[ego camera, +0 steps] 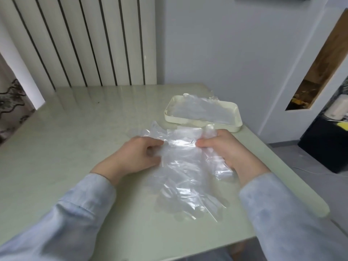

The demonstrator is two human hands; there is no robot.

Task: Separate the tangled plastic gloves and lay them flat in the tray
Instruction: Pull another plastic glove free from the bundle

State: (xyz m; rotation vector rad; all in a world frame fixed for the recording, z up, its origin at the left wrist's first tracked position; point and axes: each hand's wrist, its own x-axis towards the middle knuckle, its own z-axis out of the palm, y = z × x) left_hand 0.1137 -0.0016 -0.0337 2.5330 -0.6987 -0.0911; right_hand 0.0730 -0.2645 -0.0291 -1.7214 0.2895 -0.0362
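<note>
Head view, the only one supplied. The tangled gloves [185, 166] are lying as a crumpled clear clump on the table [75, 147], directly in front of the person and near the tray [188, 123], which is sitting further back and to the right.

The left hand [137, 155] is pinching the clump's left edge, thumb and curled fingers closed on the film. The right hand [226, 147] is gripping the right edge in the same way, with film bunching up through its fingers. A short span of plastic is running fairly taut between the two hands. The remainder is trailing loose towards the person.

At least one flattened glove [203, 110] is already resting in the tray, part of it hanging over the far rim. How many gloves are making up the clump cannot be told.

Assessment: the film is looking very light, limp and clinging, and is likely to stretch or tear under a sharp pull. The layers are probably sticking to one another. The cuff edge is offering the safest hold. The thin finger sections are appearing weaker and more prone to snagging.
</note>
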